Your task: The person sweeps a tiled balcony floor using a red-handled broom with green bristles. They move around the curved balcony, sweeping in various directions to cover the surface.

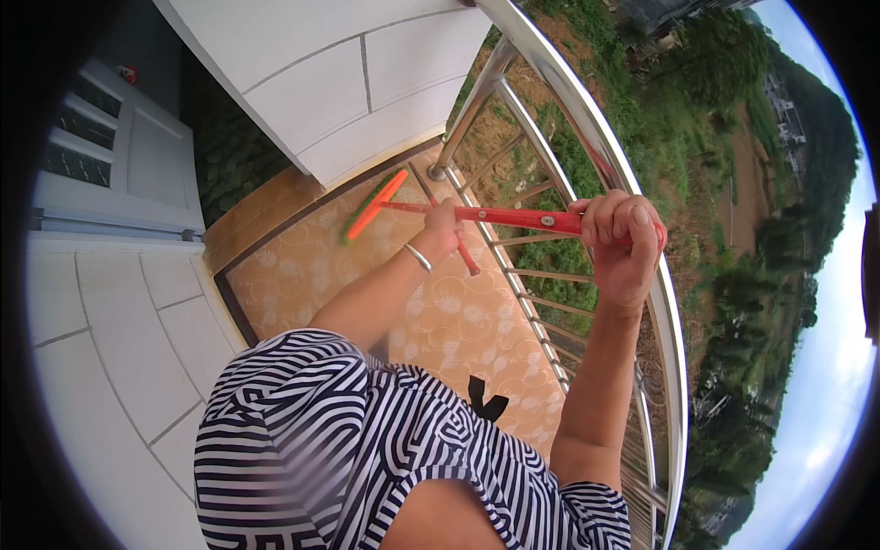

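Observation:
A floor brush with an orange head point(373, 207) and green bristles stands over the patterned floor, its long red handle point(526, 218) running to the right. My right hand point(622, 240) is closed around the handle's top end, by the metal railing. My left hand point(442, 227), with a silver bangle at the wrist, is closed around the handle nearer the head. A second, thinner red stick point(468, 256) crosses at my left hand; its lower end shows below the fingers. Whether my left hand also grips this stick, I cannot tell.
A stainless steel railing point(670, 330) curves along the right side, with greenery beyond and below it. White tiled walls point(405, 75) stand ahead and at the left. Between them, a brown doorsill point(258, 216) edges the floor beside a white door point(130, 155).

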`<state>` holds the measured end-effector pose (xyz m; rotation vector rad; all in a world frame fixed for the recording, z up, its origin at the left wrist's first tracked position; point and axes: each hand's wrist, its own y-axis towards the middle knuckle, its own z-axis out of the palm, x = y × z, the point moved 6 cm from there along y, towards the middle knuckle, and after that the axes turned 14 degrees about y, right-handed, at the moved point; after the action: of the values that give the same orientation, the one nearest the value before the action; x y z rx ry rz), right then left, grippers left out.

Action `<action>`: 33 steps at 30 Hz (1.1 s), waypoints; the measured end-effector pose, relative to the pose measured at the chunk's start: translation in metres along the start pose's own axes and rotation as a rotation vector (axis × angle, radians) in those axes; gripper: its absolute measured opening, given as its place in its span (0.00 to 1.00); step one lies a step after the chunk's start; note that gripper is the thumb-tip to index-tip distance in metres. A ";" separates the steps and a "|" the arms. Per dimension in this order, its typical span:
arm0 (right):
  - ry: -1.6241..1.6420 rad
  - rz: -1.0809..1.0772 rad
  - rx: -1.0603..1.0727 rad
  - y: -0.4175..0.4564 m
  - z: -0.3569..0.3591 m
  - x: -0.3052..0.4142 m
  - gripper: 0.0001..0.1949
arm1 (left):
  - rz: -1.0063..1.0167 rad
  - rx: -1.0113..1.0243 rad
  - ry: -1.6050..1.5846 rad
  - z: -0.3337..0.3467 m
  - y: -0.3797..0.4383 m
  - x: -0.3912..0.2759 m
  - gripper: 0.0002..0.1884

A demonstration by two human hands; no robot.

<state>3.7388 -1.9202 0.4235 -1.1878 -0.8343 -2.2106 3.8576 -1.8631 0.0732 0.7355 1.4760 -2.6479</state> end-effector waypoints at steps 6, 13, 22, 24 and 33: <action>-0.361 -0.020 -0.042 0.094 0.063 -0.035 0.16 | -0.130 0.304 -0.029 0.042 0.055 -0.097 0.11; -0.644 -0.150 0.237 0.144 0.151 -0.022 0.19 | -0.094 0.499 -0.103 0.075 0.030 -0.178 0.10; -0.084 -0.115 0.059 0.122 0.097 0.020 0.18 | -0.144 0.213 -0.067 0.047 -0.017 -0.129 0.07; -0.039 -0.083 0.045 0.100 0.080 0.020 0.18 | -0.177 0.201 -0.058 0.035 -0.021 -0.109 0.08; -0.233 -0.014 -0.205 0.091 0.055 -0.039 0.17 | -0.176 0.150 -0.004 0.022 0.064 -0.094 0.08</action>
<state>3.8496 -1.9394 0.4396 -1.5655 -0.7183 -2.2398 3.9481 -1.9355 0.0707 0.6354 1.4153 -2.9154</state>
